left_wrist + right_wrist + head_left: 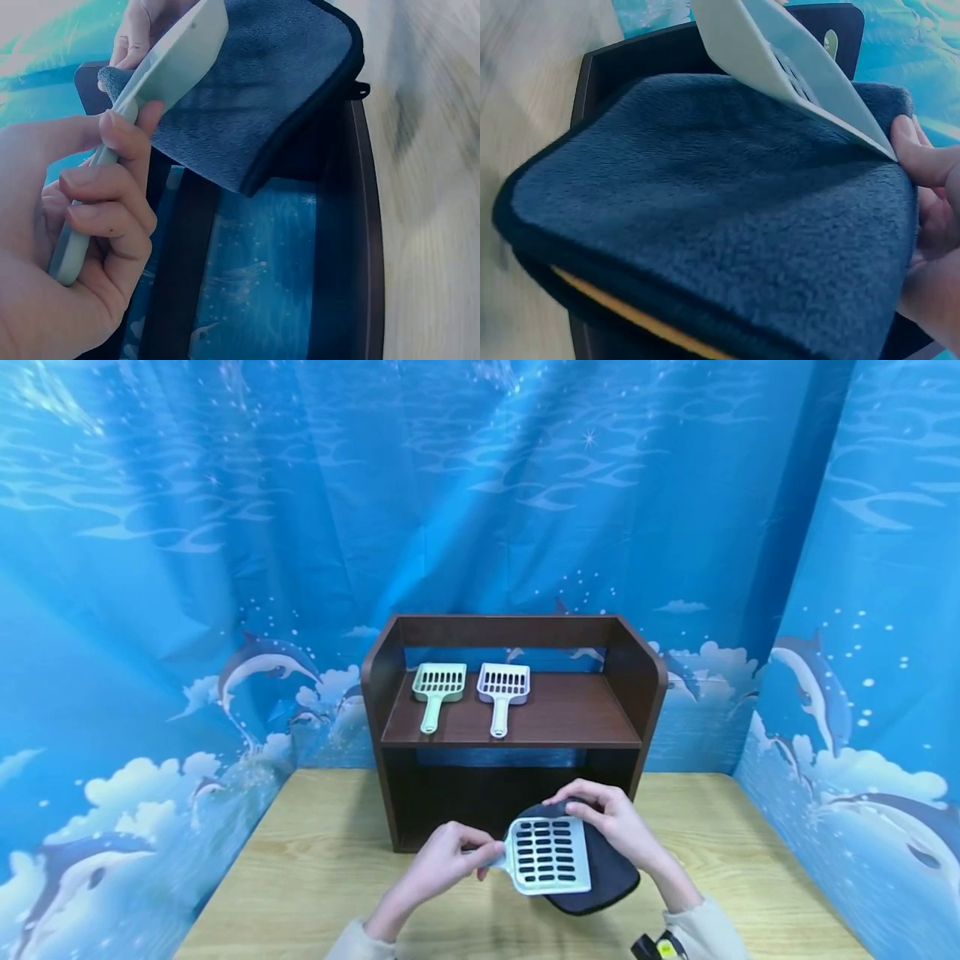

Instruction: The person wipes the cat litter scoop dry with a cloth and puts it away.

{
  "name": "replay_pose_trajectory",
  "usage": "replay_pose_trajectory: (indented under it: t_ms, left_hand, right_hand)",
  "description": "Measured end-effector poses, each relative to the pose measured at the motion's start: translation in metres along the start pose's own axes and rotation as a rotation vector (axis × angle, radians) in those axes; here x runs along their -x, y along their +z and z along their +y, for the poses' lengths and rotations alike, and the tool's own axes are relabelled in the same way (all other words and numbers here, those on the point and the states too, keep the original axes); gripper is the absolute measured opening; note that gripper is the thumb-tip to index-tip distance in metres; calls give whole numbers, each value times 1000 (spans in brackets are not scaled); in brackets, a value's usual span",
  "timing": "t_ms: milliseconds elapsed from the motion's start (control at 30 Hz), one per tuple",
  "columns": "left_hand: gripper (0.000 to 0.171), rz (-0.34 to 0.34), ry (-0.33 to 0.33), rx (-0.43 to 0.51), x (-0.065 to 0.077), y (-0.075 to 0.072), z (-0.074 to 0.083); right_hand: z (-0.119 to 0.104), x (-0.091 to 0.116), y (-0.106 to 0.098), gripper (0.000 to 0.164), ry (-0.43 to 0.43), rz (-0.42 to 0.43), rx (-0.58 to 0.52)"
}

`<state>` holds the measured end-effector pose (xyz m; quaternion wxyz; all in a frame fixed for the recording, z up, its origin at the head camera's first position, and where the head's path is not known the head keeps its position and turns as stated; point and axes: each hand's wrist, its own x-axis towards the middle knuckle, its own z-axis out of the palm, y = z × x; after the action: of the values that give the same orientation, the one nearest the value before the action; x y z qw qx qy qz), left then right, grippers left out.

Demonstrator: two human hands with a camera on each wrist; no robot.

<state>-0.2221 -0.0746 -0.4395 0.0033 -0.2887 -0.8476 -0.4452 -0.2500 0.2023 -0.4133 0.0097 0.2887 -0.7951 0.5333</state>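
Note:
My left hand [450, 864] grips the handle of a pale blue-green slotted litter scoop [546, 856], its fingers wrapped round the handle in the left wrist view. Behind and under the scoop hangs a folded dark grey cloth [611, 875], pinched near its upper edge by my right hand [611, 822]. In the right wrist view the scoop's front edge touches the plush cloth [705, 187] close to the right thumb. An orange strip shows between the cloth's folded layers. Both things are held above the table, in front of the shelf.
A dark brown two-level shelf unit [570, 706] stands on the light wooden table [315, 852]. On its upper board lie a light green scoop [432, 703] and a pale lavender scoop [500, 708], handles toward me. A blue dolphin-print curtain [480, 510] hangs behind.

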Motion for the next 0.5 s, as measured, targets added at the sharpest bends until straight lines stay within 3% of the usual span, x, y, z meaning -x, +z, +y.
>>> replay_pose_trajectory:
  t_ms: [267, 500]
  left_hand:
    - [30, 56, -38, 61, 4, 2, -4]
    - [26, 80, -40, 181, 11, -3, 22]
  right_hand:
    - [3, 7, 4, 31, 142, 195, -238]
    - [3, 16, 18, 38, 199, 416, -424]
